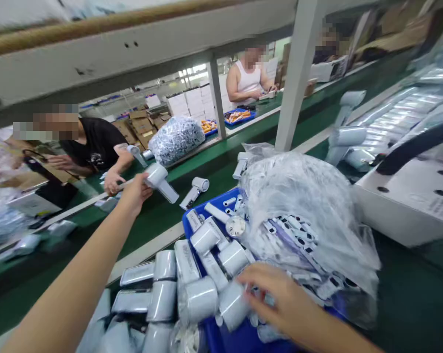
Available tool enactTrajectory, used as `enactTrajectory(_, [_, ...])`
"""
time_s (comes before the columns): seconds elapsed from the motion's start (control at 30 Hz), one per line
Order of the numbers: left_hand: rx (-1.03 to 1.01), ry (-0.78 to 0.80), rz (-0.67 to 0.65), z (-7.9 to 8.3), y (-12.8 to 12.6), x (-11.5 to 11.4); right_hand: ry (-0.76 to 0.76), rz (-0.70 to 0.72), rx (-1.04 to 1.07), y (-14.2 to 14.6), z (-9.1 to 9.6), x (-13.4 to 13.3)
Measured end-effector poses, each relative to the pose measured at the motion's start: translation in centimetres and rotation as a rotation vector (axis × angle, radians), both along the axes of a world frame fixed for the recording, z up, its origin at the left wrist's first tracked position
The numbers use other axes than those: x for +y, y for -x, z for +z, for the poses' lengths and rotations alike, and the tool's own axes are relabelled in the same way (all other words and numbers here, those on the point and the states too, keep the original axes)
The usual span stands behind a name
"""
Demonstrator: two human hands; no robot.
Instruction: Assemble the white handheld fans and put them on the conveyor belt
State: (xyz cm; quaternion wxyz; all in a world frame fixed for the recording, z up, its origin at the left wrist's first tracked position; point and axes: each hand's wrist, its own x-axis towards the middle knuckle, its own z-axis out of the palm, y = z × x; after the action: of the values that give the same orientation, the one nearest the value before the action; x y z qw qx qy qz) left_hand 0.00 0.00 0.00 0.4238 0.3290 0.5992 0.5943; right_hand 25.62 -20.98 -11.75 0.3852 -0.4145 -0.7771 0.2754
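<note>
Left hand (135,193) grips a white hair dryer (157,176); right hand (280,294), fingers spread, touches a dryer body (233,306) in the blue crate (192,220).

We get a bright, evenly lit scene, with light falling from above and only soft, faint shadows around the blue plastic bin (195,221). Just beside the bin, the clear plastic bag (309,211) throws hard white glare. Far beyond it, a pale patch of ceiling lights (192,71) burns out. Toward the frame edges, the wide lens bends the white crossbeam (96,61) and smears detail, and the silvery packs (401,117) right of the bin go soft and out of focus.
</note>
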Motion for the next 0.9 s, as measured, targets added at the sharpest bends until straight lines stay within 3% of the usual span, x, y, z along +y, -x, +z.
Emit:
enactTrajectory(0.13, [-0.193,-0.325,-0.143,3.2,1.3,-8.8,0.046,-0.459,-0.41,-4.8,0.0,4.5])
enactTrajectory(0.2, [-0.278,-0.441,-0.102,3.9,1.4,-12.9,0.063,-0.551,-0.681,-5.5,-0.2,6.0])
enactTrajectory(0.33, [-0.427,-0.284,0.111,3.2,1.2,-19.3,0.034,-0.546,-0.82,-4.7,-0.8,7.0])
enactTrajectory(0.43, [-0.534,-0.177,-0.005,1.7,1.1,-22.6,0.036,-0.521,-0.829,-4.5,-1.1,6.8])
enactTrajectory(0.53, [-0.526,-0.135,-0.156,0.3,0.9,-24.5,0.079,-0.514,-0.823,-5.7,-0.8,6.2])
enactTrajectory(0.63, [-0.502,-0.139,-0.164,-0.8,0.7,-25.1,0.092,-0.483,-0.772,-6.9,0.7,5.0])
enactTrajectory(0.7, [-0.543,-0.158,-0.153,-1.4,0.5,-25.1,0.036,-0.397,-0.611,-6.3,2.6,3.7])
enactTrajectory(0.77, [-0.61,-0.17,-0.166,-1.9,0.3,-25.1,0.011,-0.245,-0.361,-4.2,5.0,2.1])
enactTrajectory(0.9, [-0.693,-0.194,-0.207,-2.7,-0.8,-25.5,0.127,0.12,-0.019,2.8,9.5,-0.9])
